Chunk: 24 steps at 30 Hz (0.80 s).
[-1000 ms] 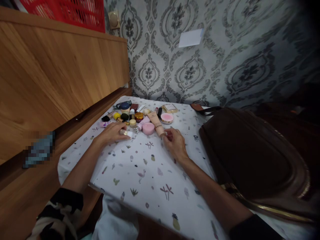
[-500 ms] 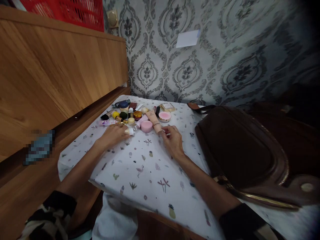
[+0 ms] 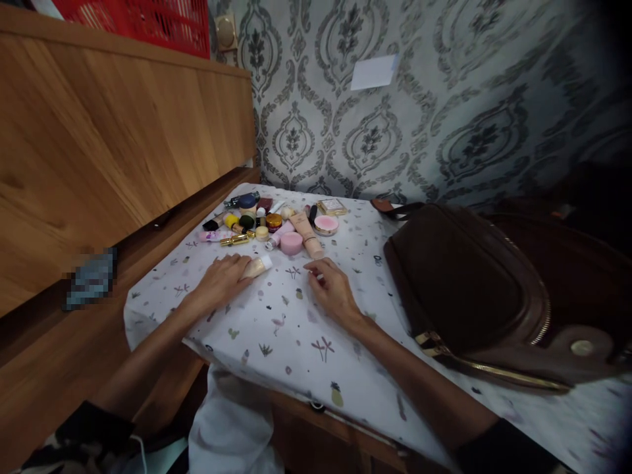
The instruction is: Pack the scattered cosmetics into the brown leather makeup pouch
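Observation:
My left hand (image 3: 224,278) is wrapped round a small pale tube with a white cap (image 3: 259,265), low over the printed cloth. My right hand (image 3: 330,286) is just in front of a beige tube (image 3: 306,234), fingers curled and apart, holding nothing that I can make out. Between and beyond the hands lie a round pink jar (image 3: 291,243), a pink compact (image 3: 326,225), a gold tube (image 3: 235,240), an amber jar (image 3: 273,222), and several other cosmetics in a cluster.
A patterned white cloth (image 3: 289,352) covers the table. A large dark brown bag (image 3: 459,283) stands at the right. Wooden furniture (image 3: 123,125) rises at the left, with a red basket (image 3: 172,26) on top. Patterned wallpaper is behind.
My left hand has drawn the small tube nearer, away from the cluster. My right hand has let go of the beige tube and pulled back a little.

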Each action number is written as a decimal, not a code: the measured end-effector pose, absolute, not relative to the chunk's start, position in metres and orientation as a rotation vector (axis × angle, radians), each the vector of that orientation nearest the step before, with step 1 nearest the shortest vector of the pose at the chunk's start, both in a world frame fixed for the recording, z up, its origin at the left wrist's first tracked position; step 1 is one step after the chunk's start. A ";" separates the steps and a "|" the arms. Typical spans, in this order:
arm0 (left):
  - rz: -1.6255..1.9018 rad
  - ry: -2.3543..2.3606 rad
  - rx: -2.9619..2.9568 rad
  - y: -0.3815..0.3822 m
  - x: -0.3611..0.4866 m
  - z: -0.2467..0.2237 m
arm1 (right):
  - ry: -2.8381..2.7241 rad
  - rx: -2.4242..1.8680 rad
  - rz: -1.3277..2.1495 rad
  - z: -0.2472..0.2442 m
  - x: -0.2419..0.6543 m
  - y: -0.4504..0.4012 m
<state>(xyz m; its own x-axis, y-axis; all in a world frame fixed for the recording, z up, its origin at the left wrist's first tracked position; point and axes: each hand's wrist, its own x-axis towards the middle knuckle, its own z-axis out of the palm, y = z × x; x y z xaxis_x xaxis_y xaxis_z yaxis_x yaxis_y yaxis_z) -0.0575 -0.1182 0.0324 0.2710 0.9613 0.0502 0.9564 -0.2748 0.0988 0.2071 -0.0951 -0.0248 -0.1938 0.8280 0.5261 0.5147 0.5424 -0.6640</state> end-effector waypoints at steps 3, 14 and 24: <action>0.282 1.759 2.540 -0.116 -0.045 0.027 | -1.842 -1.108 0.487 -0.026 0.207 -0.098; 0.492 1.580 2.732 -0.108 0.022 0.022 | -1.767 -1.229 0.456 -0.030 0.216 -0.094; 0.848 1.997 2.474 -0.066 -0.040 0.019 | -2.071 -1.027 0.388 -0.022 0.214 -0.104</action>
<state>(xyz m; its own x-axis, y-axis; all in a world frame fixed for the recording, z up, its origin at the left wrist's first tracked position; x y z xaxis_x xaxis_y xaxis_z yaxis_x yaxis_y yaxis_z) -0.0405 -0.0656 0.0193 0.1355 0.8692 0.4755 0.9456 -0.2566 0.1997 0.2136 -0.1040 -0.0219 -0.3726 0.7757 0.5094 0.5388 0.6277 -0.5618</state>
